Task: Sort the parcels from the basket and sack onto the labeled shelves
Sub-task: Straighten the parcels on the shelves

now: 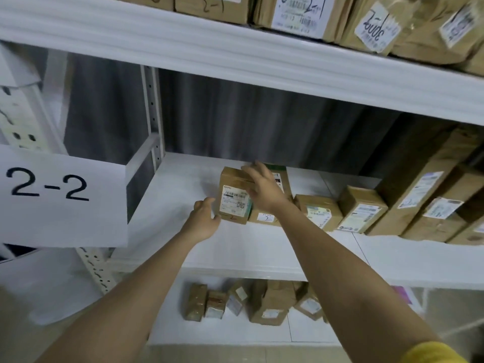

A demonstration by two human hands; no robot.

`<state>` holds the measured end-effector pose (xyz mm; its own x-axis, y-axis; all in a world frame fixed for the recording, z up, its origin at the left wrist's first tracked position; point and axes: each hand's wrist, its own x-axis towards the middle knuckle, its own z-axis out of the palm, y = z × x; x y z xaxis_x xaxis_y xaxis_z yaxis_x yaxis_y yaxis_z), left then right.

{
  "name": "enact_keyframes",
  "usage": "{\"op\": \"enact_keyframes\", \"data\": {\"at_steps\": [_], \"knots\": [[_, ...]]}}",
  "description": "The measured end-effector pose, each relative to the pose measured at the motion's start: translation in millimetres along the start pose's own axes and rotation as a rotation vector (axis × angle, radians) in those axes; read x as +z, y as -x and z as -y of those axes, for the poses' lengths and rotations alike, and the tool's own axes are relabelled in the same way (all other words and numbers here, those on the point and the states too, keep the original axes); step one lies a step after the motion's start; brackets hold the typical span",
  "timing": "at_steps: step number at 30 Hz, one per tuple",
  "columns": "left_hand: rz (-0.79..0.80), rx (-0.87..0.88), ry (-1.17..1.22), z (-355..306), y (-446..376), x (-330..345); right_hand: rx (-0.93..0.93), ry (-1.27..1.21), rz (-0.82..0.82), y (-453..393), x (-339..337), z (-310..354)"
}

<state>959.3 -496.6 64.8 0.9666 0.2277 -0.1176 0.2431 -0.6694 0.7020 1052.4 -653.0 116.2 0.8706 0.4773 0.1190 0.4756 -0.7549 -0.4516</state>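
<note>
A small brown cardboard parcel (234, 199) with a white barcode label stands upright on the white middle shelf (183, 184), at the left end of a row of parcels. My left hand (205, 218) touches its lower left corner, fingers loosely curled beside the box. My right hand (260, 187) lies over its top right edge with the fingers spread. Behind my right hand sits another brown parcel (264, 217) marked "2". A white sign reading "2-2" (49, 187) hangs at the left of this shelf.
More brown parcels (362, 209) line the shelf to the right, with long boxes (424, 184) at the far right. The upper shelf (235, 48) holds parcels marked "2-1". Several small parcels (262, 302) stand on the lower shelf. Bare shelf lies left of the held parcel.
</note>
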Motion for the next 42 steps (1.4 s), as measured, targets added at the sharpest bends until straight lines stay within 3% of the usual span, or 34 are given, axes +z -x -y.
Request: {"op": "enact_keyframes", "data": {"at_steps": [5,11,18,24,42], "knots": [[-0.133,-0.022,0.034,-25.8,0.2,19.1,-0.039,0.051,-0.048,47.3,-7.1,-19.7],[-0.174,0.058,0.026,-82.7,22.4,95.8,-0.054,0.092,-0.098,125.5,-19.3,-104.2],[0.011,0.077,0.059,-167.8,90.5,244.2,0.087,0.081,0.03,282.3,-43.5,-244.4],[0.165,0.066,-0.096,-220.8,143.7,355.1,0.235,0.096,0.186,379.1,-72.9,-351.6],[0.455,0.106,-0.252,-351.8,102.4,548.4,0.569,-0.064,0.348,450.6,-121.9,-582.7]]}}
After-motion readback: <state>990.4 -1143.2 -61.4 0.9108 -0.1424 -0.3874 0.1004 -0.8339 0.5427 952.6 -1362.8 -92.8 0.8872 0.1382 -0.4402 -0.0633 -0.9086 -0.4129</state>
